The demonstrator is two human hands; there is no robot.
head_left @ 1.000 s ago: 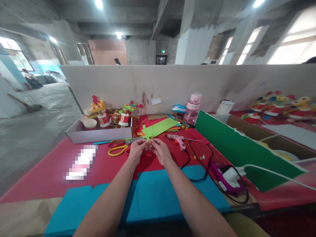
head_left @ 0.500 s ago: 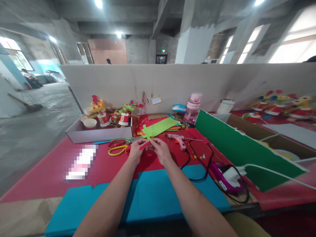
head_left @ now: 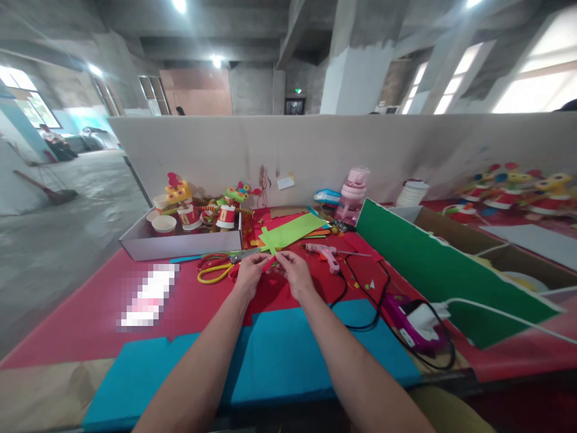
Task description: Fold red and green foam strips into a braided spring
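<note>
Over the red table, my left hand (head_left: 251, 275) and my right hand (head_left: 295, 275) are close together, both closed in a pinch. Between the fingertips runs a narrow red paper strip (head_left: 268, 263), one end with each hand. Crossed light green paper strips (head_left: 269, 239) rise just beyond my fingertips; whether they join the red strip is hidden. Behind them lies a light green paper sheet (head_left: 300, 230). Scissors with yellow and red handles (head_left: 215, 275) rest left of my left hand. A pink glue gun (head_left: 328, 255) lies to the right of my right hand.
At left, a white box (head_left: 184, 245) holds paper cups and cup figures. A green-sided box (head_left: 446, 273) stands right. Near it are a purple power strip (head_left: 412, 328) and black cords. Blue sheets (head_left: 279, 361) line the front edge; a pink bottle (head_left: 354, 195) stands behind.
The red strip has turned between my fingers, and its free end no longer sticks out over my left fingertips. My hands have barely shifted.
</note>
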